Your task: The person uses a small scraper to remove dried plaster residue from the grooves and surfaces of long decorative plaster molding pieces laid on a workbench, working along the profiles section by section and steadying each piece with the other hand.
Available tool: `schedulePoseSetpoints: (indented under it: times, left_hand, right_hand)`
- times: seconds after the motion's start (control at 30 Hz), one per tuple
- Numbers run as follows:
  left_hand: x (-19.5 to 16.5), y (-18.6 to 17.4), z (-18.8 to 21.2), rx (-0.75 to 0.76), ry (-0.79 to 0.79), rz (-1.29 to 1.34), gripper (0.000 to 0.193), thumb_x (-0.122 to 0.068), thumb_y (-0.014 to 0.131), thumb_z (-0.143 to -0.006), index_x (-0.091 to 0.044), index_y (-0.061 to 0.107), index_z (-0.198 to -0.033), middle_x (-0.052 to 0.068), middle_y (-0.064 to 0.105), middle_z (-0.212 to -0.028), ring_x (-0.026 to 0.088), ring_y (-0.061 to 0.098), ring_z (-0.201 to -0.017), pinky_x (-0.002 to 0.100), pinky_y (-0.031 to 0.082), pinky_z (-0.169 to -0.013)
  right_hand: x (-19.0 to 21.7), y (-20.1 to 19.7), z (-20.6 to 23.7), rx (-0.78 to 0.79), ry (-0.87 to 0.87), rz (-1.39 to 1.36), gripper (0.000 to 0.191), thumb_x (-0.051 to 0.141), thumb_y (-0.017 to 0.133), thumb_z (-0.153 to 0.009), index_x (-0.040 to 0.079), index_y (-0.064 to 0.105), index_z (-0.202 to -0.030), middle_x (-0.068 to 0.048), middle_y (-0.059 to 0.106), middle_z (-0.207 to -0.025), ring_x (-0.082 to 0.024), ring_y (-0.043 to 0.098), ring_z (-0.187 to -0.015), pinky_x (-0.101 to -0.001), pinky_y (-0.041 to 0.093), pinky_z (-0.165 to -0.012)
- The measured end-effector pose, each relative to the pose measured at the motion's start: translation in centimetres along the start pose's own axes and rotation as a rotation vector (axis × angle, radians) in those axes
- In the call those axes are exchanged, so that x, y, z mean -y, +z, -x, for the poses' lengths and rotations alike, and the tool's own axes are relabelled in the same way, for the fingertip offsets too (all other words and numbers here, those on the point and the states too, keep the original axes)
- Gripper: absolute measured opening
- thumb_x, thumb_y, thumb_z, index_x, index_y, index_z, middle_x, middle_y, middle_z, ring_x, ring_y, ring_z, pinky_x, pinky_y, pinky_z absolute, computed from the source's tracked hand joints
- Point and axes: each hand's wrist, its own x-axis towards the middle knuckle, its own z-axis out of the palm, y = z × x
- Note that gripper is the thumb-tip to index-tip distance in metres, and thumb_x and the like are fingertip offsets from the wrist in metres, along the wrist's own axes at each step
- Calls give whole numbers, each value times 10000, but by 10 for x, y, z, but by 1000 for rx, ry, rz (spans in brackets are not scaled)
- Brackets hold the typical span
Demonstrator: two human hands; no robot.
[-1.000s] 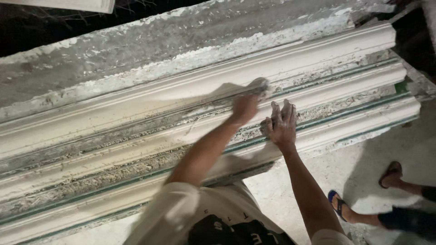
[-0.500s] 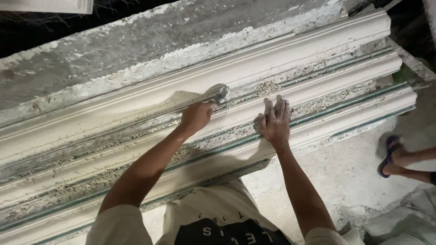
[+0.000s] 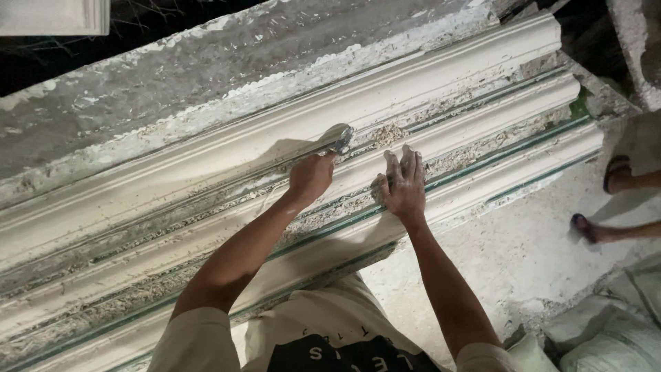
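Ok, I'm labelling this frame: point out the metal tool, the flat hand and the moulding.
metal tool [image 3: 335, 138], head view, on its shiny rounded blade.
right hand [image 3: 403, 186], head view, middle of its back, flat on the moulding.
white moulding [image 3: 447, 79], head view, on its smooth upper ridge.

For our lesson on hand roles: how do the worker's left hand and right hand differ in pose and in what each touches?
The left hand is closed in a fist around a metal spoon-like tool; the right hand holds nothing. The left hand sets the tool on the upper moulding; the right hand lies flat, fingers spread, on a lower strip. Both look dusted with plaster.
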Motion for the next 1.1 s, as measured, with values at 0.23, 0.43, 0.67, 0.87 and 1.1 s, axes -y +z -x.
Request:
schedulePoseSetpoints:
  times: [0.23, 0.43, 0.67, 0.87, 1.1]
  left_hand:
    - [7, 12, -1, -59, 29, -7, 255, -232, 564, -998, -170, 731, -1181, 204, 719, -867, 405, 720, -779, 553, 574, -672]
    - [8, 12, 7, -105, 106, 5, 288, -193, 543, -1004, -176, 715, -1235, 229, 714, -953, 415, 710, -766, 552, 568, -642]
    - [30, -18, 31, 81, 20, 33, 409, -114, 511, -992, -157, 616, -1385, 234, 684, -1047, 334, 704, -676, 471, 590, -517]
    - [13, -13, 3, -40, 113, -107, 293, -180, 637, -914, -128, 738, -1184, 246, 711, -903, 441, 688, -749, 575, 547, -598]
    - [-117, 76, -113, -239, 227, -68, 180, -180, 593, -930, -99, 753, -909, 207, 715, -808, 438, 703, -760, 571, 542, -640]
  right_hand:
    - [-6, 6, 4, -49, -23, -24, 604, 416, 551, -1037, 79, 481, -1534, -406, 338, -1560, -599, 323, -1464, -659, 341, -1184]
    - [-1, 4, 3, -59, -25, -10, 582, 405, 544, -1038, 154, 485, -1559, -363, 342, -1578, -590, 322, -1463, -656, 339, -1190]
    - [0, 2, 3, 26, 44, 36, 595, 465, 541, -1031, 283, 438, -1588, -308, 282, -1636, -575, 277, -1478, -661, 315, -1179]
    - [-11, 9, 6, 22, 52, 17, 634, 423, 586, -985, 301, 420, -1585, -242, 302, -1669, -528, 297, -1489, -677, 288, -1193]
    - [-39, -6, 3, -56, -99, -98, 636, 320, 659, -935, 148, 466, -1515, -230, 334, -1649, -517, 359, -1476, -631, 336, -1224]
